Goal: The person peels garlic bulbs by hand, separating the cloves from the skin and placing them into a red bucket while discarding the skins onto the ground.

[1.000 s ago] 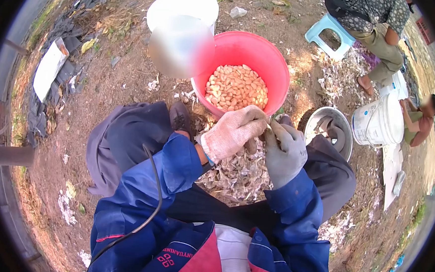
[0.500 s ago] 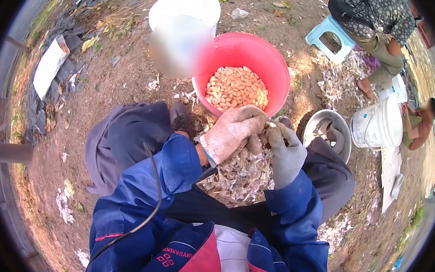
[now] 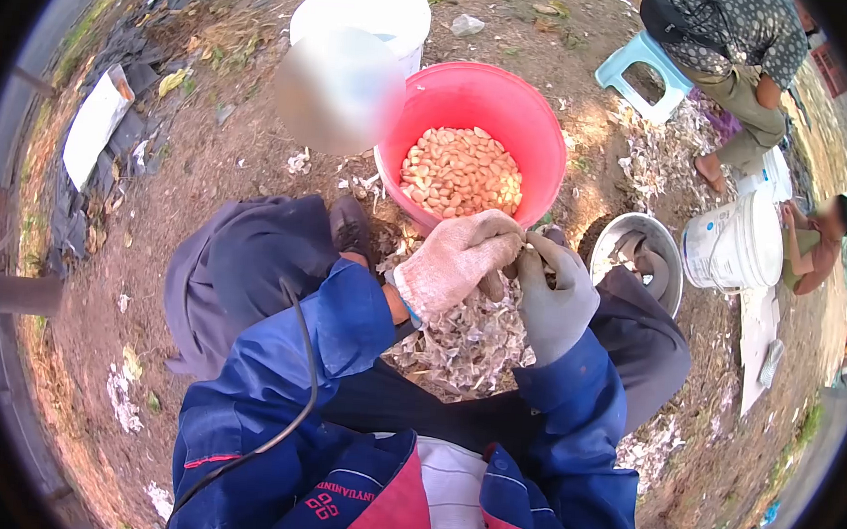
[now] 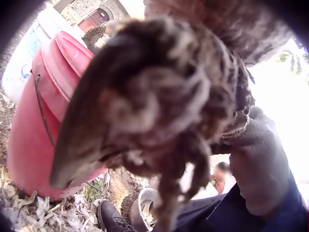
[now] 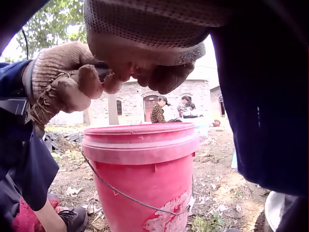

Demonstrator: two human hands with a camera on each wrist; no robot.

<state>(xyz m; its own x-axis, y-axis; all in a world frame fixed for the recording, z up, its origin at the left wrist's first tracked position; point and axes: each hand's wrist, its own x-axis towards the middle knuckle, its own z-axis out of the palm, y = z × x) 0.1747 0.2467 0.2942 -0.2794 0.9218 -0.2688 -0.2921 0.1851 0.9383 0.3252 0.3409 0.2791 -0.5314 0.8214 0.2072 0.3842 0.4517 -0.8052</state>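
Note:
In the head view my left hand (image 3: pixel 463 252), in a stained pinkish-white knit glove, meets my right hand (image 3: pixel 553 292), in a grey coated glove, just below the bucket's near rim. Their fingertips pinch a small pale clove-like piece (image 3: pixel 527 248), mostly hidden by the fingers. A dark, curved, pointed shape (image 4: pixel 77 125) fills the middle of the left wrist view, blurred. The pink bucket (image 3: pixel 542 107) holds many peeled tan cloves (image 3: pixel 463 170). Beneath my hands lies a heap of papery skins (image 3: pixel 467 350).
Behind the bucket stands a white bucket (image 3: pixel 410 2). A metal bowl (image 3: pixel 674 290) with grey pieces sits by my right knee, near another white bucket (image 3: pixel 730 244). Two people sit at the right, close to a blue stool (image 3: pixel 640 60). A cable runs along my left sleeve.
My hands stay together over the skins. The right fingers spread slightly, showing the pale piece, then close in again at the left fingertips. The cloves in the bucket look the same.

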